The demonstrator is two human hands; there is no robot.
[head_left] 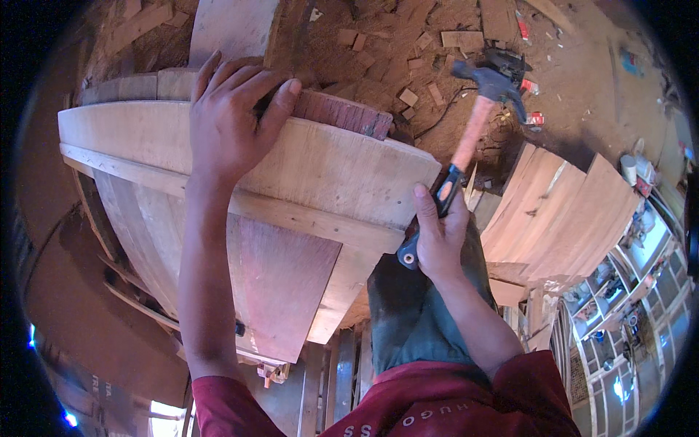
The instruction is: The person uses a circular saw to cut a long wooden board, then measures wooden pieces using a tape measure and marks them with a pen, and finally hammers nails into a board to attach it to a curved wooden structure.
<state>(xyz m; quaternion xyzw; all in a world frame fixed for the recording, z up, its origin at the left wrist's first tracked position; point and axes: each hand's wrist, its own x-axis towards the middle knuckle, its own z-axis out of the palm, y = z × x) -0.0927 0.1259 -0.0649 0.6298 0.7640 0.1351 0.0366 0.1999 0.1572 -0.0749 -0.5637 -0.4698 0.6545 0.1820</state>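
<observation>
My left hand (231,116) grips the top edge of a large wooden panel (342,171), with its fingers curled over the far side and its thumb apart. The panel has a curved upper rail and several upright boards, one of them reddish. A short reddish wood block (342,114) lies along the panel's far edge, beside my left thumb. To the right, my right hand (443,237) is closed around the lower handle of a claw hammer (475,135). The hammer's handle is black and orange, and its dark head points up and away, off the panel.
Wood offcuts (409,97) and sawdust litter the ground beyond the panel. Joined light boards (561,211) stand at the right. A pale plank (233,33) lies at the far side. Shelves with assorted items (619,284) are at the far right.
</observation>
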